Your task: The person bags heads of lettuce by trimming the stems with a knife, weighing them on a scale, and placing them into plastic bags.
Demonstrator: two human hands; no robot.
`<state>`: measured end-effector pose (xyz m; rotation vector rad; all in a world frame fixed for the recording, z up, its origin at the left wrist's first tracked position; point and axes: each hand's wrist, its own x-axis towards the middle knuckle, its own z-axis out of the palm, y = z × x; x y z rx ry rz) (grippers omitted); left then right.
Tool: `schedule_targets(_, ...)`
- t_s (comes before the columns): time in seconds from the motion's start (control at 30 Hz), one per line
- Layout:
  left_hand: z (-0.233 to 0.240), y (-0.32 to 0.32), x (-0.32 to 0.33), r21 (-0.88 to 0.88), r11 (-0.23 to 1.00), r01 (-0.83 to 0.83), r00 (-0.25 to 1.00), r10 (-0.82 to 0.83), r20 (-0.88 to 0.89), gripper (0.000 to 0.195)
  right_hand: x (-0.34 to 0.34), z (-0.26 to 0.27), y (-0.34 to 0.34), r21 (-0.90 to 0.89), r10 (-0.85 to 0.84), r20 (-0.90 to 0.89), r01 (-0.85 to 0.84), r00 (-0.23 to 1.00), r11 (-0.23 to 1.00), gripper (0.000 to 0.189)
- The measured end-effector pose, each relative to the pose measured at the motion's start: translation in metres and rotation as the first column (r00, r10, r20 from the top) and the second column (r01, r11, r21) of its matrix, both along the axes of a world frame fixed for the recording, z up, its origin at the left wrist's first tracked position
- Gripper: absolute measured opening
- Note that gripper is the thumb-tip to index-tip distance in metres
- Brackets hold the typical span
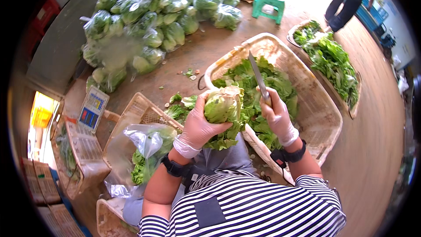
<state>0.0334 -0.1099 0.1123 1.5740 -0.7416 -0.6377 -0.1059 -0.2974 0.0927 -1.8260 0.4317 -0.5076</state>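
Note:
In a clear glove, my left hand (197, 126) grips a head of lettuce (223, 107) with its cut stem end facing up. My right hand (279, 117), gloved too, holds a knife (257, 74) by its handle, the blade pointing up and away from me. The blade is apart from the lettuce. Beneath both hands stands a worn plastic crate (306, 108) with loose lettuce leaves (273, 82) inside. At my left, a clear plastic bag (144, 141) containing leafy greens lies over a second crate (139, 105).
Bagged lettuces (158, 16) are piled on the floor at the far left. A green plastic stool (268, 8) stands beyond the crate. To the right is a basket of leaves (329, 59), near a standing person (348, 0). Leaf scraps (177, 108) litter the floor. A scale display (93, 108) stands left.

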Motion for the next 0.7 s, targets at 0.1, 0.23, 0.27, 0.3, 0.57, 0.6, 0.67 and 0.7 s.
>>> schedule_targets(0.1,-0.009,-0.021,-0.01,0.085,0.995,0.058,0.986,-0.07,0.149,0.067,-0.03,0.028,0.004,-0.405,0.002,-0.086,-0.037,0.996,0.913,0.025)
schedule_targets(0.23,-0.019,-0.036,-0.02,0.039,0.998,0.048,0.919,-0.059,0.389,0.065,-0.041,0.036,0.004,-0.58,0.027,-0.215,-0.15,0.976,0.801,0.025)
schedule_targets(0.27,-0.019,-0.039,-0.023,0.047,0.999,0.026,0.891,-0.044,0.452,0.064,-0.042,0.029,0.002,-0.581,0.032,-0.196,-0.142,0.98,0.802,0.027)
schedule_targets(0.3,-0.019,-0.04,-0.026,0.056,0.998,-0.001,0.857,-0.028,0.514,0.063,-0.042,0.027,0.001,-0.579,0.025,-0.198,-0.137,0.98,0.804,0.027)
schedule_targets(0.57,-0.021,-0.036,-0.034,0.051,0.999,0.006,0.866,-0.031,0.499,0.063,-0.05,-0.002,-0.007,-0.49,-0.013,-0.252,-0.116,0.968,0.864,0.026)
schedule_targets(0.6,-0.021,-0.032,-0.035,0.079,0.997,0.003,0.9,-0.037,0.434,0.064,-0.053,-0.01,-0.011,-0.462,-0.058,-0.303,-0.093,0.951,0.882,0.026)
schedule_targets(0.67,-0.024,-0.026,-0.033,0.046,0.999,0.013,0.914,-0.03,0.404,0.065,-0.077,-0.062,-0.052,-0.504,-0.335,-0.732,-0.141,0.593,0.852,0.036)
schedule_targets(0.7,-0.026,-0.02,-0.03,0.011,1.0,0.018,0.927,-0.021,0.374,0.065,-0.098,-0.082,-0.074,-0.41,-0.279,-0.867,-0.275,0.412,0.869,0.042)
